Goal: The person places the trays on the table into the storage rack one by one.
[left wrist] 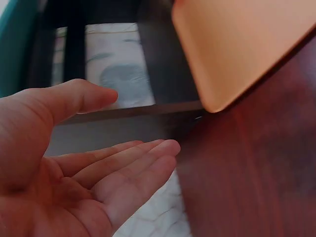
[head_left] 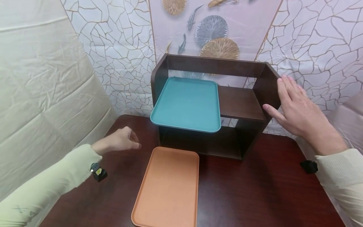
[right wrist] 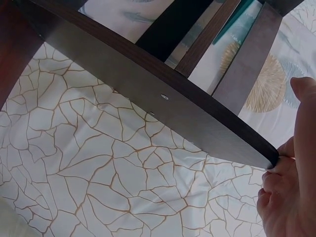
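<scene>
A dark brown two-tier shelf (head_left: 241,102) stands at the back of the table. On its upper board lies a teal tray (head_left: 188,104), its near end jutting past the front edge. In front of the shelf, an orange tray (head_left: 170,186) lies flat on the table. My left hand (head_left: 122,140) is held left of the orange tray, nothing in it; the left wrist view shows its fingers (left wrist: 128,177) extended and the thumb apart. Against the shelf's right side panel (right wrist: 163,94), my right hand (head_left: 300,108) has its fingertips right at the upper edge, thumb spread.
The dark reddish table (head_left: 227,195) extends on both sides of the orange tray. Behind the shelf hangs a patterned cloth (head_left: 122,41) with gold crack lines. A pale cloth (head_left: 51,78) drapes along the left side.
</scene>
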Motion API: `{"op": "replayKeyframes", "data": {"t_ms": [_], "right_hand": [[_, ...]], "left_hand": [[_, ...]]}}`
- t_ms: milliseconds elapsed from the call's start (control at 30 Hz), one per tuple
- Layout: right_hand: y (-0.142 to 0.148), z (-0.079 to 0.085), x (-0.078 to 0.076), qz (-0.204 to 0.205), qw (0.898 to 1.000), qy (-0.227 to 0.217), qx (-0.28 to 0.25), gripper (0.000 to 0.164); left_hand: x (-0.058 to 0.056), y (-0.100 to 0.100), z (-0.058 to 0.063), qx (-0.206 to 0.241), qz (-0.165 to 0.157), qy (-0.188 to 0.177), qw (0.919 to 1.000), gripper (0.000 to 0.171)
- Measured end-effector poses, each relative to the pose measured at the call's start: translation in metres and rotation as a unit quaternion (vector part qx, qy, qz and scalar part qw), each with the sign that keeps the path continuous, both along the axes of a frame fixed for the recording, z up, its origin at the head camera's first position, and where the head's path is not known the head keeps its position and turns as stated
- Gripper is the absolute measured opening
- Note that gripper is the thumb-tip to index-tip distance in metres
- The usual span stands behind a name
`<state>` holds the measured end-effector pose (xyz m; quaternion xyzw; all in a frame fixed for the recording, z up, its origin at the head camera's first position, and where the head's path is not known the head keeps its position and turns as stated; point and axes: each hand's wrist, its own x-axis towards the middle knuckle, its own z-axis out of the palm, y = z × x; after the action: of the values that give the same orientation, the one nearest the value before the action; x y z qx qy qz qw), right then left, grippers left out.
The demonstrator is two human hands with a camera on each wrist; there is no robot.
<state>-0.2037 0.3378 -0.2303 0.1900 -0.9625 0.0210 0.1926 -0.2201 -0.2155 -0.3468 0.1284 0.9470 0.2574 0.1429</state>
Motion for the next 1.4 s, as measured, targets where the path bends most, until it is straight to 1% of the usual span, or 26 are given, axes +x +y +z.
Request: {"op": "replayKeyframes", "data": {"t_ms": [133,233,400,533,633,800,1000,1200,1267,1400], "right_hand": [[0.000,-0.001,0.000,0.001,1.000,0.002,-0.003,0.085],[-0.002,-0.002,-0.001,0.004,1.000,0.002,-0.004,0.085],[-0.002,-0.003,-0.003,0.005,1.000,0.002,-0.005,0.085],[-0.001,-0.004,-0.003,0.003,1.000,0.002,-0.006,0.085],[-0.001,-0.005,-0.003,0.003,1.000,0.001,-0.008,0.085],[-0.001,-0.004,-0.003,0.005,1.000,0.004,-0.010,0.085],[0.000,-0.004,-0.003,0.008,1.000,0.014,-0.016,0.085],[0.001,-0.003,-0.001,0.007,1.000,0.013,-0.015,0.085],[0.001,-0.003,-0.001,0.005,1.000,0.011,-0.014,0.085],[0.001,-0.002,-0.001,0.003,1.000,0.010,-0.013,0.085]], "left_hand": [[0.005,0.006,-0.023,0.021,0.004,-0.030,0.9993,0.020],[0.010,0.012,-0.040,0.033,0.014,-0.051,0.9980,0.013],[0.018,0.022,-0.066,0.025,0.024,-0.074,0.9967,0.010],[0.024,0.029,-0.082,0.031,0.024,-0.099,0.9943,0.014],[0.027,0.033,-0.089,0.029,0.030,-0.111,0.9930,0.018],[0.026,0.036,-0.096,0.020,0.044,-0.109,0.9929,0.020],[0.025,0.033,-0.107,0.026,0.035,-0.102,0.9939,0.024],[0.029,0.031,-0.120,0.041,0.015,-0.112,0.9928,0.026],[0.031,0.031,-0.122,0.049,0.011,-0.115,0.9921,0.026],[0.031,0.032,-0.126,0.064,0.007,-0.108,0.9921,0.028]]}}
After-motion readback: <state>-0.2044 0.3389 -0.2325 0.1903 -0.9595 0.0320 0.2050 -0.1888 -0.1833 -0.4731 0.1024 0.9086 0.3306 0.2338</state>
